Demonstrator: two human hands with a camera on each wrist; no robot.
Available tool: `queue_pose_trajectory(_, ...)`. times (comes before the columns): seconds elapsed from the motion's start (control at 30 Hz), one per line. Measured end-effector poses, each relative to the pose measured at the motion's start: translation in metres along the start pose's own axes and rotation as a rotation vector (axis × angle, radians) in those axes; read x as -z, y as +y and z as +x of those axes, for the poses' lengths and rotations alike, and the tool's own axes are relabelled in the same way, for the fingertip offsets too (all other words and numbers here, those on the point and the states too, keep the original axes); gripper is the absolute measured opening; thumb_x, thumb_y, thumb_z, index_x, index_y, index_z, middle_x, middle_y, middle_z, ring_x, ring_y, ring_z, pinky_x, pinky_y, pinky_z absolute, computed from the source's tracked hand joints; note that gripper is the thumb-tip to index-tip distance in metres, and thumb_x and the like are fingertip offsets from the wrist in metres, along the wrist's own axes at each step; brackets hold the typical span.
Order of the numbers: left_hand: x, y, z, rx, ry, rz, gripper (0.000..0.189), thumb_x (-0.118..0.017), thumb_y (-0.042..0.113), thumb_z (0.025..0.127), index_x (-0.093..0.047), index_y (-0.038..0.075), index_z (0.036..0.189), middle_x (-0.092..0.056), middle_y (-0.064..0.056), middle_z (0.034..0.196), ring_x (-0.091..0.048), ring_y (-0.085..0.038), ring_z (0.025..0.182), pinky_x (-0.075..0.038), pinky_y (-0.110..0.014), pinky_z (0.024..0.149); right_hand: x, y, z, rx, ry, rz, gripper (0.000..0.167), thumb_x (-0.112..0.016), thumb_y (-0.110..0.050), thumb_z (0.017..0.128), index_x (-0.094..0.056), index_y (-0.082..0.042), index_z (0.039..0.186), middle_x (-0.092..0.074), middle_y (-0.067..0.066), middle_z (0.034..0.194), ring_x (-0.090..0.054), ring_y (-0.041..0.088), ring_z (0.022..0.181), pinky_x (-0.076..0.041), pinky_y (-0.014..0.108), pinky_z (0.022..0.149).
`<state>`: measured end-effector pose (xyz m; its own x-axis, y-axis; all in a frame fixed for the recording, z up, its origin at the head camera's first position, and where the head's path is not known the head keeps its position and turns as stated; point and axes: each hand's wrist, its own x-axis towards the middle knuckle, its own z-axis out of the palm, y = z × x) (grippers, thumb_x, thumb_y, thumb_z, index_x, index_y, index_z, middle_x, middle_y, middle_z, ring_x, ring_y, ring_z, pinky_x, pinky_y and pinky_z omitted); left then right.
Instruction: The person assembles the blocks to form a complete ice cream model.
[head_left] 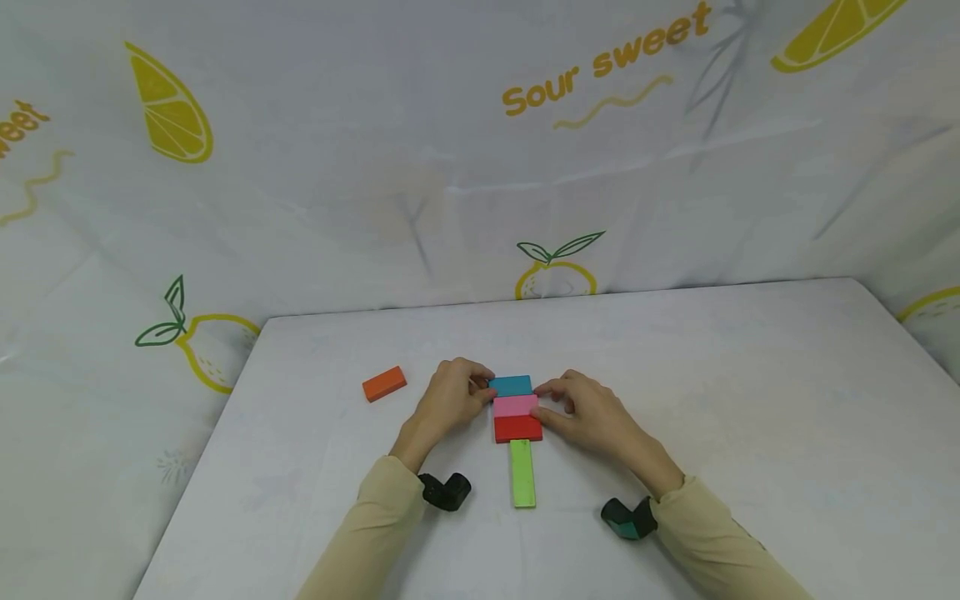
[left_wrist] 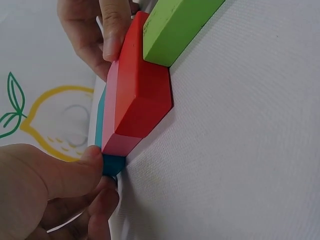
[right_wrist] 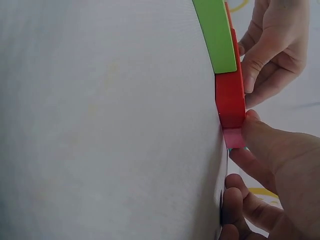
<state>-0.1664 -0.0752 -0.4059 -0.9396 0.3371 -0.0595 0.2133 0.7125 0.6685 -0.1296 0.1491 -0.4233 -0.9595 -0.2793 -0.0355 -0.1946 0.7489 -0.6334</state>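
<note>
A row of wooden blocks lies on the white tabletop: a blue block (head_left: 511, 386) farthest back, then a pink block (head_left: 516, 406), a red block (head_left: 517, 429) and a green block (head_left: 522, 473) set lengthwise at the front. With thumb and fingers my left hand (head_left: 455, 392) pinches the left end of the blue block. On the right, my right hand (head_left: 588, 410) has its thumb (right_wrist: 257, 131) against the end of the pink block and its forefinger by the blue block's right end. The pink and red blocks touch along their long sides.
An orange block (head_left: 384, 383) lies apart, left of my left hand. Black wrist cameras (head_left: 447, 492) show at both sleeves. Behind the table (head_left: 750, 375) hangs a white cloth (head_left: 337, 208) printed with lemons and lettering.
</note>
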Motion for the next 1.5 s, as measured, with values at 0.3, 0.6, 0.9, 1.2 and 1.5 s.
queue_pose_trajectory(0.3, -0.0018, -0.0014, 0.0027, -0.018, -0.002, 0.008, 0.023, -0.074, 0.007, 0.092, -0.076, 0.0, 0.113, -0.077, -0.011, 0.096, -0.066, -0.016, 0.079, -0.057, -0.027, 0.074, 0.0007, 0.0003, 0.0006, -0.011, -0.007, 0.016, 0.033, -0.079, -0.029, 0.089, -0.076, -0.011, 0.116, -0.064, 0.004, 0.099, -0.052, 0.014, 0.083, -0.044, 0.024, 0.065)
queue_pose_trajectory(0.6, -0.0017, -0.0013, 0.0029, -0.013, -0.011, 0.003, 0.024, -0.074, 0.008, 0.092, -0.076, 0.0, 0.114, -0.076, -0.011, 0.096, -0.065, -0.014, 0.078, -0.055, -0.024, 0.072, 0.0006, 0.0019, 0.0018, -0.004, -0.004, 0.033, 0.032, -0.079, -0.03, 0.089, -0.077, -0.01, 0.114, -0.067, 0.005, 0.102, -0.053, 0.015, 0.084, -0.045, 0.025, 0.069)
queue_pose_trajectory(0.9, -0.0015, -0.0002, 0.0023, -0.021, -0.014, 0.007, 0.025, -0.074, 0.009, 0.092, -0.076, 0.0, 0.115, -0.077, -0.011, 0.097, -0.069, -0.018, 0.082, -0.059, -0.029, 0.075, 0.0005, 0.0027, 0.0034, -0.026, -0.011, 0.035, 0.032, -0.079, -0.029, 0.089, -0.077, -0.009, 0.113, -0.069, 0.006, 0.104, -0.053, 0.016, 0.085, -0.045, 0.025, 0.068)
queue_pose_trajectory(1.2, -0.0028, 0.0, 0.0017, -0.035, -0.005, 0.023, 0.024, -0.075, 0.008, 0.091, -0.076, -0.001, 0.113, -0.077, -0.011, 0.096, -0.069, -0.018, 0.081, -0.058, -0.029, 0.074, 0.0007, 0.0023, 0.0023, -0.022, -0.004, 0.053, 0.03, -0.08, -0.029, 0.088, -0.078, -0.009, 0.11, -0.07, 0.005, 0.103, -0.053, 0.015, 0.083, -0.044, 0.025, 0.067)
queue_pose_trajectory(1.5, -0.0043, 0.0021, 0.0019, 0.005, 0.01, -0.008, 0.025, -0.075, 0.012, 0.092, -0.076, 0.0, 0.114, -0.076, -0.01, 0.094, -0.068, -0.016, 0.08, -0.058, -0.027, 0.073, 0.0022, 0.0007, 0.0014, -0.014, 0.0, 0.05, 0.031, -0.08, -0.028, 0.088, -0.078, -0.008, 0.111, -0.07, 0.006, 0.102, -0.053, 0.015, 0.083, -0.045, 0.025, 0.067)
